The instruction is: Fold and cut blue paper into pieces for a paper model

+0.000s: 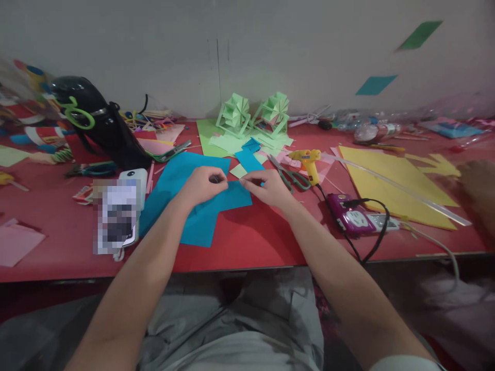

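Observation:
Over the middle of the table, my left hand [205,184] pinches the top edge of a small blue piece of paper [236,197]. My right hand [267,186] has its thumb and fingertips together at the same edge, a little to the right. Beneath my left hand and forearm lies a larger blue sheet [170,193], partly covered. Just beyond my hands are a blue paper strip [249,160] and a folded blue piece [253,145]. Scissors [288,175] with grey-green handles rest right of my right hand. My fingertips hide part of the paper's edge.
Two light green folded-paper models [235,114] stand at the back. A yellow glue gun [309,161] is wired to a purple power box [350,214]. Yellow sheets [390,180] and a clear ruler [406,190] lie right, beside another person's arm [477,190]. A phone [119,211] leans left.

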Tool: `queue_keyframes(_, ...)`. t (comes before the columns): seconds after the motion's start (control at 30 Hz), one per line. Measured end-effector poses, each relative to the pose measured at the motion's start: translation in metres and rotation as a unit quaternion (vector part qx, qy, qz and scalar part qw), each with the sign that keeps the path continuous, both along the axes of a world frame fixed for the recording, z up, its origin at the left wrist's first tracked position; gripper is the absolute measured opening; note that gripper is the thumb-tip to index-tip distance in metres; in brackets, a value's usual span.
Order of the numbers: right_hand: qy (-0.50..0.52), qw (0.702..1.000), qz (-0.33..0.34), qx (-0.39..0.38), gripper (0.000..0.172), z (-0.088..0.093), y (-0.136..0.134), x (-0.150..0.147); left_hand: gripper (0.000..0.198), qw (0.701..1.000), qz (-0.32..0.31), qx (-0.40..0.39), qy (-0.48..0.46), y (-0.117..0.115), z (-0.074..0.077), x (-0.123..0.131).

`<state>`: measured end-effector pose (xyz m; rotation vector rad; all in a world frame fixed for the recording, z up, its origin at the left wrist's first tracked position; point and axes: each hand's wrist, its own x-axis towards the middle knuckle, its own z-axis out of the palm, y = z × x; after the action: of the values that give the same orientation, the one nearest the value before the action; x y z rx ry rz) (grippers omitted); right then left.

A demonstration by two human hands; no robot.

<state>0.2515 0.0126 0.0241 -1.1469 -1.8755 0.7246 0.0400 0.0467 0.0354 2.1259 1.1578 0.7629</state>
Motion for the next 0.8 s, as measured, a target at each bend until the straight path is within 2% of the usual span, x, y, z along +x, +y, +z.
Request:
queue_keyframes(0.17, 0.02, 0.997, -0.062, 0.031, 0.028, 0.003, 0.001, 0.007, 0.01, 0.997, 0.052, 0.025, 0.044, 0.005, 0.006, -0.019)
queue_keyframes(0.37, 0.065, 0.989, -0.123, 0.052, 0.027, 0.005, 0.007, 0.013, 0.009, 0.979, 0.163, 0.059, 0.111, 0.009, 0.009, -0.037)
queue_keyframes(0.47, 0.109, 0.982, -0.149, 0.047, 0.029, 0.006, 0.01, 0.017, 0.01, 0.976, 0.182, 0.075, 0.09, 0.013, 0.007, -0.041)
queue_keyframes(0.53, 0.127, 0.982, -0.136, 0.024, 0.032, 0.007, 0.012, 0.019, 0.013, 0.98, 0.171, 0.09, 0.042, 0.014, 0.007, -0.039)
queue_keyframes(0.63, 0.123, 0.989, -0.083, -0.013, 0.041, 0.008, 0.011, 0.017, 0.031, 0.981, 0.127, 0.148, -0.012, 0.009, 0.01, -0.029)
queue_keyframes(0.73, 0.112, 0.993, -0.02, -0.034, 0.044, 0.009, 0.008, 0.014, 0.049, 0.978, 0.051, 0.2, 0.02, -0.001, 0.014, -0.015)
queue_keyframes(0.8, 0.118, 0.992, 0.003, -0.042, 0.044, 0.009, 0.006, 0.012, 0.045, 0.981, 0.015, 0.189, 0.048, -0.006, 0.015, -0.007)
